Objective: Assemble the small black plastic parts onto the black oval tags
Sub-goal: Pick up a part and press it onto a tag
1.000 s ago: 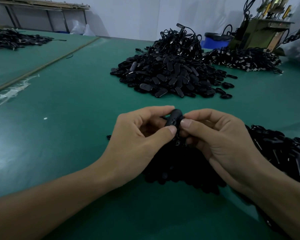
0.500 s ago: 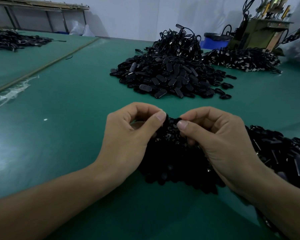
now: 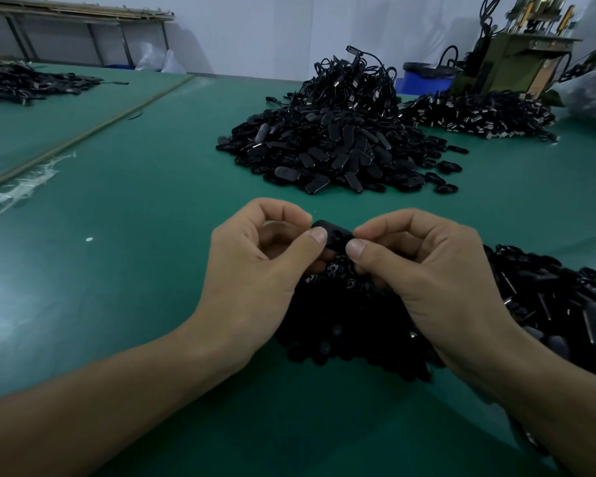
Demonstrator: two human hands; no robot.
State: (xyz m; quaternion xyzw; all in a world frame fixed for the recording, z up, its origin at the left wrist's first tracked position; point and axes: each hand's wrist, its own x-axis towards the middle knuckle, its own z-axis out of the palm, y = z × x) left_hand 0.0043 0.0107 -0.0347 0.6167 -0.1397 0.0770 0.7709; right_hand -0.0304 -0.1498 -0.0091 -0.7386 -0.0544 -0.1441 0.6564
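Thumbs of left hand [image 3: 255, 273] and right hand [image 3: 427, 280] pinch one oval tag [image 3: 333, 234].

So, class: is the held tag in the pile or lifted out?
Lifted out: the left hand and right hand pinch the oval tag by its ends, above the near pile.

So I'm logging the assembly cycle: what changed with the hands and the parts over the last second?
The left hand and right hand now pinch an oval tag lying crosswise between the thumbs, above the near pile. A second ago they held one upright; half a second ago none showed and the fingertips were down at the pile. The far heap and green table stayed put.
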